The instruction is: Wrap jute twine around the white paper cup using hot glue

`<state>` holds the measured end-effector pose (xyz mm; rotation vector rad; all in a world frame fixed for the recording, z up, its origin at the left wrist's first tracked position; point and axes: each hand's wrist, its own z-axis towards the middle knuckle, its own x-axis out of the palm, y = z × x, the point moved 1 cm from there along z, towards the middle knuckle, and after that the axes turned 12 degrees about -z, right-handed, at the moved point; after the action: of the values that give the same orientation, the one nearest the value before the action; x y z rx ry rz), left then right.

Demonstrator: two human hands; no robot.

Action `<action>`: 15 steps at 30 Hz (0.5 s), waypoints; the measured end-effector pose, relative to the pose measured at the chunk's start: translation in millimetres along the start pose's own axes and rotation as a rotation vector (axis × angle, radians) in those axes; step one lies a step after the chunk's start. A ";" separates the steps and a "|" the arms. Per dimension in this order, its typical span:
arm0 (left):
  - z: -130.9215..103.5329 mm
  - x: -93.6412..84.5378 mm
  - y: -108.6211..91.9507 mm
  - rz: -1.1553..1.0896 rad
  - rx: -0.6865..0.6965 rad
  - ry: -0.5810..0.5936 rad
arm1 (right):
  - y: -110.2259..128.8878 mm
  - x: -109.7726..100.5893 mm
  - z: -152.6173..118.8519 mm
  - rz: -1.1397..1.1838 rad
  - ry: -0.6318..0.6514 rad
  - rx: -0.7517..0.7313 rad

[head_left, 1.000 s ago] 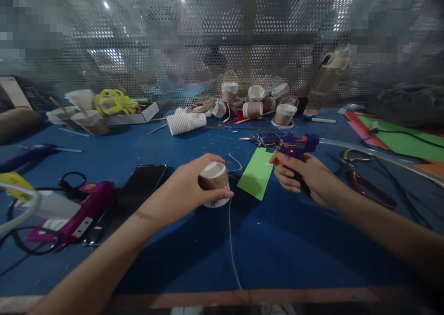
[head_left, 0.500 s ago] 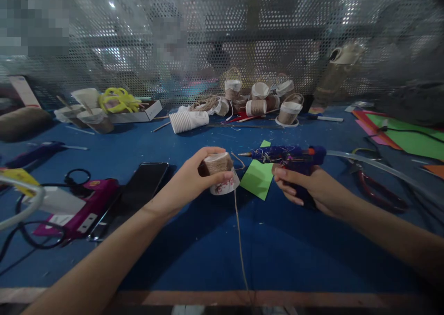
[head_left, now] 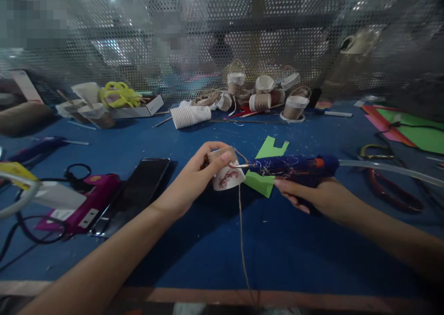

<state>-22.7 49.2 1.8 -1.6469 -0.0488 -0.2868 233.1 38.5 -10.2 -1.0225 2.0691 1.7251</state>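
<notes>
There's your left hand (head_left: 192, 181), thumb and fingers curled snugly round the paper cup (head_left: 229, 179) — tilted, over the middle of the surface (head_left: 312, 255). Your right hand (head_left: 324, 195) is closed about the grip of the glue gun (head_left: 294, 165), nozzle right at the cup's side — touching or not, can't tell. Twine (head_left: 242, 231) runs from the cup to the surface's near edge.

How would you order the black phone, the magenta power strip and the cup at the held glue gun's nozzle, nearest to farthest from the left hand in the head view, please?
1. Cup: held in the left hand.
2. Black phone: to the hand's left.
3. Magenta power strip: farther left, beyond the phone.
</notes>
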 end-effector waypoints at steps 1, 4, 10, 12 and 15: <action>-0.2 -0.2 0.5 0.000 -0.007 -0.008 | -0.2 0.5 -0.6 -0.023 -0.006 0.018; -1.0 -0.6 1.8 0.001 -0.038 -0.030 | -1.5 1.9 -1.0 -0.056 -0.015 0.045; -3.3 4.2 2.7 -0.024 0.002 0.030 | 5.0 1.7 -2.2 -0.127 -0.031 0.011; -3.5 6.0 3.7 -0.030 0.016 0.011 | 9.2 1.6 -3.7 -0.126 -0.030 0.005; -3.7 7.2 5.2 -0.009 0.043 -0.034 | 11.6 1.8 -5.3 -0.115 -0.031 0.027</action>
<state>-15.2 44.1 -1.5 -1.6091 -0.0871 -0.2632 225.4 33.5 -1.2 -1.0772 1.9686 1.6426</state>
